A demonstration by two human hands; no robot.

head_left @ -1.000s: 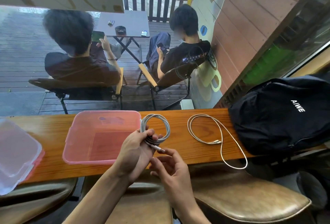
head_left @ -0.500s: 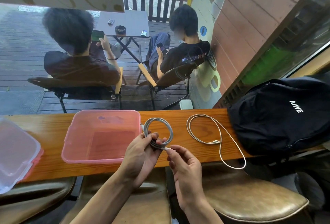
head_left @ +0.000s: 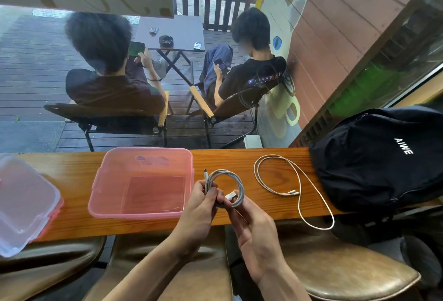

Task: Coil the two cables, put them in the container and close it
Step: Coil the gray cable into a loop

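Observation:
A grey cable point(head_left: 236, 181) is wound into a small coil and held over the wooden counter point(head_left: 239, 159), just right of the pink container point(head_left: 141, 157). My left hand point(head_left: 200, 204) grips the coil's left side. My right hand point(head_left: 249, 224) pinches the coil's lower edge, where a white plug end sticks out. A second, white cable point(head_left: 299, 181) lies loose and uncoiled on the counter to the right, one end trailing over the front edge. The container is open with nothing inside. Its clear lid point(head_left: 24, 204) rests at the far left.
A black backpack point(head_left: 378, 157) fills the counter's right end, close to the white cable. Brown leather stools point(head_left: 340, 267) stand below the front edge. Beyond the window, two people sit on chairs at a small table on a deck.
The coil has shifted slightly right and turned. My right hand has brought the plug end up against the coil and now pinches the coil's lower edge.

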